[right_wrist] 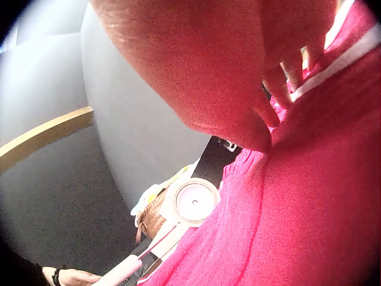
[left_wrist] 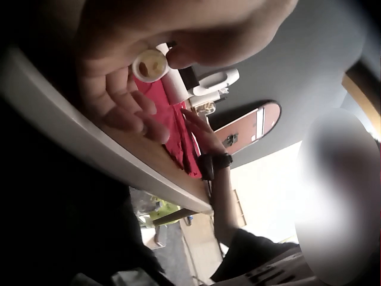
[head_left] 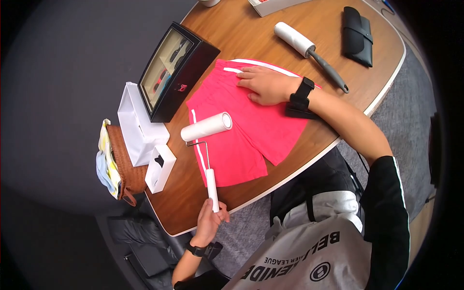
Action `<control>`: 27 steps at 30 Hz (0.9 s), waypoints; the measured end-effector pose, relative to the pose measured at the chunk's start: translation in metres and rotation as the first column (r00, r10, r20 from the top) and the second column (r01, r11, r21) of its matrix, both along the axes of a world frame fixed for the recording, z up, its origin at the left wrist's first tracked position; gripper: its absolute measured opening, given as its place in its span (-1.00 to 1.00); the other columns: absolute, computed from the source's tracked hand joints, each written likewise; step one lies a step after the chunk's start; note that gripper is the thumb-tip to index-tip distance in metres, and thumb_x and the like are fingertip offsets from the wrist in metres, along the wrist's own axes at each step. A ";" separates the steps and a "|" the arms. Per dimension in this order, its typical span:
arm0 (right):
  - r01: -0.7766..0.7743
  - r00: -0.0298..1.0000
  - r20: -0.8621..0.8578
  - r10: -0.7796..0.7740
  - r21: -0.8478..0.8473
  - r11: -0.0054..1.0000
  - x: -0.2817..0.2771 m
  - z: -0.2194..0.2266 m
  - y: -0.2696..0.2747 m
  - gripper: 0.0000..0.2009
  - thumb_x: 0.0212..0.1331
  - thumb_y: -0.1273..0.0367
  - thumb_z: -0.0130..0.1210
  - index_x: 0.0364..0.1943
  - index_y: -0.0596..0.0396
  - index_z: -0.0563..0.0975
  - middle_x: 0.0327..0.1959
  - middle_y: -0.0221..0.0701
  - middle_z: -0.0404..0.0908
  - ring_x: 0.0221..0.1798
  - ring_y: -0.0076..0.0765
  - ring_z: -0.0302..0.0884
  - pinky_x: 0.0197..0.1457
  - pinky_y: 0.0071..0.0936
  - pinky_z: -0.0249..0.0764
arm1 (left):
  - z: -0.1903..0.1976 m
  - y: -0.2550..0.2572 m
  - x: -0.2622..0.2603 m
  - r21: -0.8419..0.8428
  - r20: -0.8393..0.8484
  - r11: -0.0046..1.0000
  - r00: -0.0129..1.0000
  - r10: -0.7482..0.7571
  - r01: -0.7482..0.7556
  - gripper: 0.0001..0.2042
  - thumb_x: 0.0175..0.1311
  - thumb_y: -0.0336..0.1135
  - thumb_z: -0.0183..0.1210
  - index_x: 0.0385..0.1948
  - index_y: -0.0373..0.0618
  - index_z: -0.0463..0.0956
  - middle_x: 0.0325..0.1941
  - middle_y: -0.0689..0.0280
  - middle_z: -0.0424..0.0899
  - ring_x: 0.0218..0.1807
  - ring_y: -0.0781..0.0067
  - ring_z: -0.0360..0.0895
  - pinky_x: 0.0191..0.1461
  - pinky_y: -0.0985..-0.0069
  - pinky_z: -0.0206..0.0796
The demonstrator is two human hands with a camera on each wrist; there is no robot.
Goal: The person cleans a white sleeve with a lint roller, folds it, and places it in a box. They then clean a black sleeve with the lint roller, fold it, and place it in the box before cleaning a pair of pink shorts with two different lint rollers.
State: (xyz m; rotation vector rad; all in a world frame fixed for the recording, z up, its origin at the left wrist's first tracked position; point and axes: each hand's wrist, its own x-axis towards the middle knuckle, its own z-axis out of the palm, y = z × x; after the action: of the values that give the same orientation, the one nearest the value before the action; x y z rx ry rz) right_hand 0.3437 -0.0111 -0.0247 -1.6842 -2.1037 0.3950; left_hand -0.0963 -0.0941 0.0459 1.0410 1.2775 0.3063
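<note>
Pink shorts point(head_left: 241, 130) with white side stripes lie spread over the wooden table. My left hand point(head_left: 209, 223) grips the white handle point(head_left: 211, 188) of a lint roller, whose white sticky roll point(head_left: 207, 126) is over the left leg of the shorts. In the left wrist view, the round end of that handle point(left_wrist: 150, 65) shows between thumb and fingers. My right hand point(head_left: 263, 85) rests on the shorts near the waistband, fingers stretched out. Seen from the right wrist, its fingertips point(right_wrist: 277, 101) touch the pink cloth, and the round end of the roll point(right_wrist: 196, 202) faces the camera.
A second lint roller point(head_left: 296, 39) with a grey handle lies beyond the shorts, near a black glasses case point(head_left: 357, 36). To the left stand a black display box point(head_left: 179, 72), white boxes point(head_left: 137, 123) and a woven basket point(head_left: 128, 154) holding cloth. A white box point(head_left: 275, 6) is at the back.
</note>
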 end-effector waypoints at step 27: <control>-0.010 1.000 -0.014 0.010 0.026 1.000 0.001 -0.005 0.001 -0.48 0.35 0.31 0.16 0.37 0.16 0.49 0.52 -0.11 0.39 0.65 0.02 0.14 0.71 -0.13 0.11 | -0.003 -0.057 -0.040 -0.348 0.250 0.911 0.916 0.315 -0.219 -0.65 0.70 0.06 -0.13 -0.13 -0.04 0.41 -0.51 0.41 0.29 -0.44 0.52 0.23 -0.25 0.47 0.13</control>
State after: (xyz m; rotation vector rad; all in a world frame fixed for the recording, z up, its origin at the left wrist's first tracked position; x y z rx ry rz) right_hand 0.3445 -0.0098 -0.0300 -1.6521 -2.0994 0.3793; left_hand -0.1360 -0.1511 0.0428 0.5191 1.1445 0.4395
